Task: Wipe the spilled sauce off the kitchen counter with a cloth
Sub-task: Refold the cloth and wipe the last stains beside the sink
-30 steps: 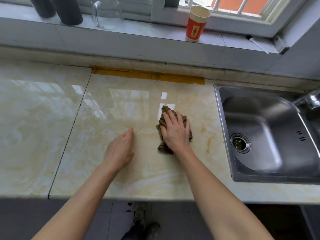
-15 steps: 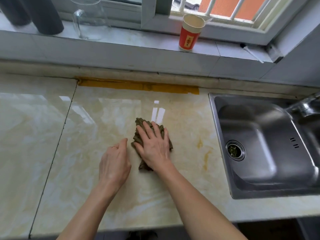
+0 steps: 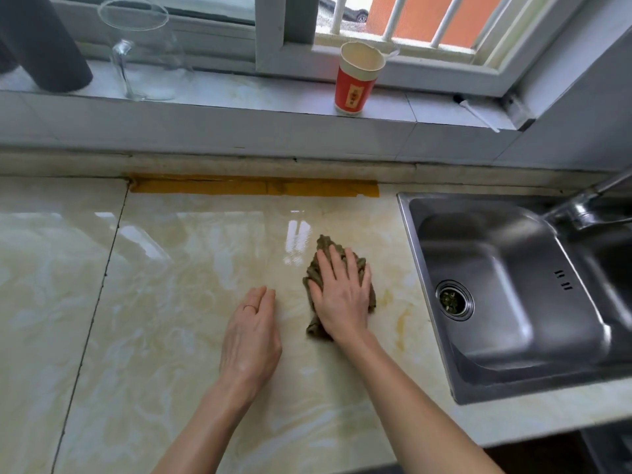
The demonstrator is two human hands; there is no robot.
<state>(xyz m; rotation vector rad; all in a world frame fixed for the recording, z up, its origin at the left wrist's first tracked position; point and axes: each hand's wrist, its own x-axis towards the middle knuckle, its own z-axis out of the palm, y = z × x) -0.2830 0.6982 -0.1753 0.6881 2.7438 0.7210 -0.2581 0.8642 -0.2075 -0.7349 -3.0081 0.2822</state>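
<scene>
A crumpled olive-brown cloth [image 3: 326,249] lies on the glossy cream marble counter [image 3: 178,261]. My right hand [image 3: 342,295] presses flat on the cloth with straight, spread fingers. Just right of the cloth, yellow-orange sauce smears [image 3: 400,319] streak the counter, close to the sink edge. My left hand [image 3: 251,340] rests flat on the bare counter to the left of the cloth, fingers together, holding nothing.
A steel sink [image 3: 506,295] with a drain and a tap [image 3: 584,206] is sunk in at the right. A red paper cup [image 3: 357,80], a glass jar [image 3: 143,53] and a dark cylinder [image 3: 44,42] stand on the window ledge. Yellow tape [image 3: 253,188] runs along the back wall.
My right hand slid the cloth left across the counter, then back right toward the sauce smears. The left hand stayed beside it. The camera tilted down and closer.
</scene>
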